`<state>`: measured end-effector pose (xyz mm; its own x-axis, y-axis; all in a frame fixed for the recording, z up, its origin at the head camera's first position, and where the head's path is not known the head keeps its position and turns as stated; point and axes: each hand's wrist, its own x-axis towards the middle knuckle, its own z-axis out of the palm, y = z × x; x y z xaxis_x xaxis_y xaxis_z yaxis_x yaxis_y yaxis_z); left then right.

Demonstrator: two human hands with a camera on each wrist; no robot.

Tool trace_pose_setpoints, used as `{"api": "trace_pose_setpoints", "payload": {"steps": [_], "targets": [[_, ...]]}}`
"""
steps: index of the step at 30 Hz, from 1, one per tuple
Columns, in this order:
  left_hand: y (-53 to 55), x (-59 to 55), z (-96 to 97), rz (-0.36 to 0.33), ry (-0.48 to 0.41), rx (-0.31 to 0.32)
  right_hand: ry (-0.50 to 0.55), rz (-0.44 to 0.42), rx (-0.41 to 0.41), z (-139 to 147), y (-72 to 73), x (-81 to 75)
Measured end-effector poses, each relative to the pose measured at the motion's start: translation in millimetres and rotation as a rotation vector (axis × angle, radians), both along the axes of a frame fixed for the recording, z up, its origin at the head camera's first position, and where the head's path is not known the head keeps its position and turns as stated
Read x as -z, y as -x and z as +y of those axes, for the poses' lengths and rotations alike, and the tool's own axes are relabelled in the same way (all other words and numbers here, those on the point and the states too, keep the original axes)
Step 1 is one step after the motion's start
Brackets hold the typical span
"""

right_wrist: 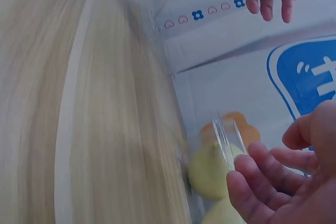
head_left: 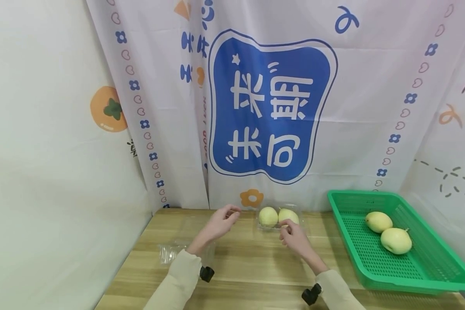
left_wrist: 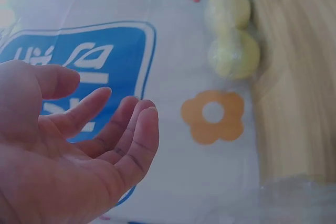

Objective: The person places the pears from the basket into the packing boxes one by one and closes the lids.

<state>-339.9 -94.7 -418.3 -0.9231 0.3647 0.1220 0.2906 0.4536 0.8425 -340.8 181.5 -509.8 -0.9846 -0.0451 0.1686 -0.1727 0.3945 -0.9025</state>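
My left hand (head_left: 224,218) hovers left of a clear plastic box (head_left: 262,226), its fingers loosely bent and nothing in them. Two pale yellow pears, a left one (head_left: 268,216) and a right one (head_left: 287,215), lie inside that box at the table's back edge. Beside the right pear is my right hand (head_left: 294,237), overlapping the box's front right in the head view. In the right wrist view its relaxed fingers (right_wrist: 262,182) come right up to the clear plastic by a pear (right_wrist: 207,174), and they grip nothing.
A second clear plastic container (head_left: 168,253) lies on the wooden table (head_left: 255,275) at the left, partly behind the left forearm. At the right stands a green basket (head_left: 358,262) with two more pears (head_left: 396,241). A printed curtain (head_left: 178,172) hangs behind the table.
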Motion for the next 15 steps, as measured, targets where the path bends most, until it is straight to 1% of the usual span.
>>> {"api": "trace_pose_setpoints", "payload": {"steps": [4, 8, 11, 15], "targets": [[1.6, -4.5, -11.0, 0.011, -0.023, -0.034, -0.002, 0.007, -0.063, -15, -1.3, -0.1], [4.6, -3.5, -24.5, -0.017, -0.044, -0.067, 0.003, 0.011, -0.112, -31, -5.6, -3.3], [5.6, -3.0, -34.9, -0.023, -0.038, -0.083, 0.012, 0.025, -0.141, -41, -8.5, -6.1], [4.9, -4.3, -48.9, 0.000, -0.012, -0.081, 0.008, 0.040, -0.175, -53, -11.9, -7.8]]}}
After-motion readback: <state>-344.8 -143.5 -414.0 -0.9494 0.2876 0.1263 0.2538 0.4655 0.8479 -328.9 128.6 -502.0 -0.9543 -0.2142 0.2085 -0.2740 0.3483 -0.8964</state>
